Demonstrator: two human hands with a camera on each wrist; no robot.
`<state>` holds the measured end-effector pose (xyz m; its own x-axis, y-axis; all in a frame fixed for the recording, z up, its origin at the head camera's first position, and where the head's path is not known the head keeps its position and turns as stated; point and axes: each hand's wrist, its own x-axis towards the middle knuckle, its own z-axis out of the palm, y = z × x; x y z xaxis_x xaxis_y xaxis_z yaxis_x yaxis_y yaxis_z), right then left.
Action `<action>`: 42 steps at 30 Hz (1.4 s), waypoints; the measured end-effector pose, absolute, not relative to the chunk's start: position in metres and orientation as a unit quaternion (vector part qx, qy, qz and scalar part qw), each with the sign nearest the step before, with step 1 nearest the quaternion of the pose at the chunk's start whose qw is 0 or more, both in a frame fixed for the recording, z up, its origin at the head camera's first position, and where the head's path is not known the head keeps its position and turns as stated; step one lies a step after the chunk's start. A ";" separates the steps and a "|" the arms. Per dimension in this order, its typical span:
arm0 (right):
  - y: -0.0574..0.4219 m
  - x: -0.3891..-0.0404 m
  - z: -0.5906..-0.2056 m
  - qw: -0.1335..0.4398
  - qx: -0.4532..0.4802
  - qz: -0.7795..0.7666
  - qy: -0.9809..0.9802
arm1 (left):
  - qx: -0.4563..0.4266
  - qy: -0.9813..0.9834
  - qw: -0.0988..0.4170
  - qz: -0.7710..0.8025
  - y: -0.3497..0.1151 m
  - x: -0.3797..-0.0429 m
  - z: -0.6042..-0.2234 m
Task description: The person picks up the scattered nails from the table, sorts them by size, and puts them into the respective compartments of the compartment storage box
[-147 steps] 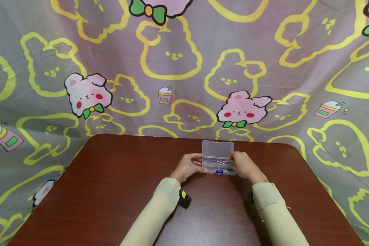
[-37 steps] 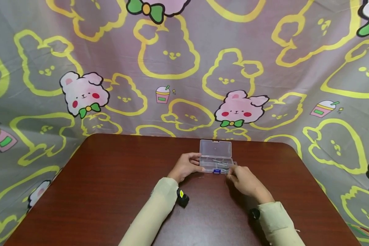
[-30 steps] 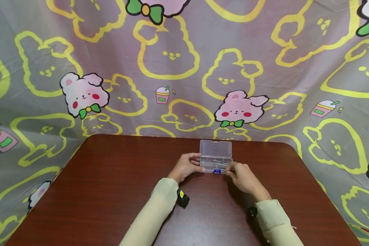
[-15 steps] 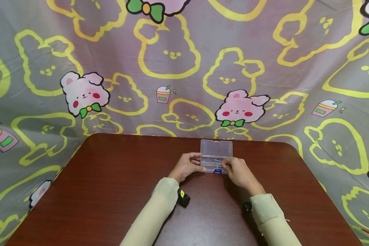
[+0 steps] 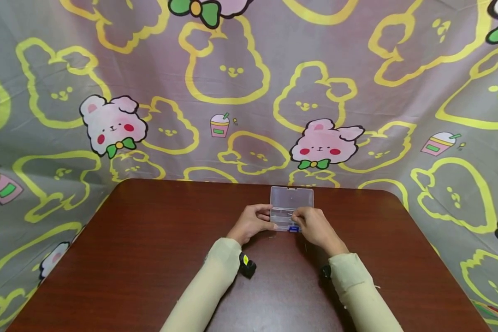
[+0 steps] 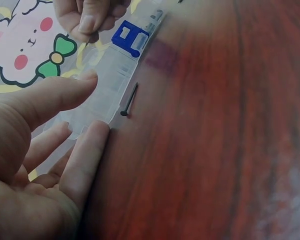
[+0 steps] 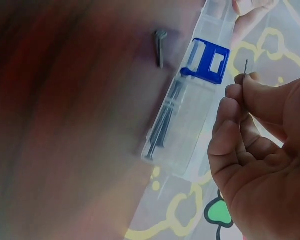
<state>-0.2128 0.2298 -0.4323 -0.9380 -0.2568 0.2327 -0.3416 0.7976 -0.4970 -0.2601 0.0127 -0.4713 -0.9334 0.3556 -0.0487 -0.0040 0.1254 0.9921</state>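
Observation:
A clear plastic compartment box with a blue latch stands with its lid raised. Its left end is held between the thumb and fingers of my left hand. Over the box's middle, my right hand pinches a thin dark nail, its tip showing past the thumb; most of it is hidden by the fingers. Several nails lie in the front right compartment. One nail rests on the table before the box, left of the latch.
Another thin nail lies on the brown table, close to the right wrist. Behind the table's far edge hangs a grey curtain with rabbit prints. A black wrist camera sits on the left wrist.
A nail near the right wrist has left the tabletop since the oldest frame. My right hand has moved left and back, from the box's right front corner to its middle. The left hand stays put.

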 end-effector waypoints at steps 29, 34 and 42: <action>0.219 -0.220 -0.434 0.083 0.167 0.272 -0.944 | 0.121 0.735 0.140 0.652 0.014 -0.259 -0.471; 0.221 -0.219 -0.434 0.084 0.176 0.281 -0.940 | 0.126 0.734 0.135 0.654 0.014 -0.260 -0.471; 0.229 -0.211 -0.432 0.082 0.162 0.289 -0.940 | 0.119 0.731 0.139 0.658 0.013 -0.261 -0.473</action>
<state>-0.2105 0.2288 -0.4319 -0.9343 -0.2563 0.2478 -0.3513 0.7808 -0.5167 -0.2607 0.0131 -0.4725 -0.9330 0.3568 -0.0474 -0.0096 0.1071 0.9942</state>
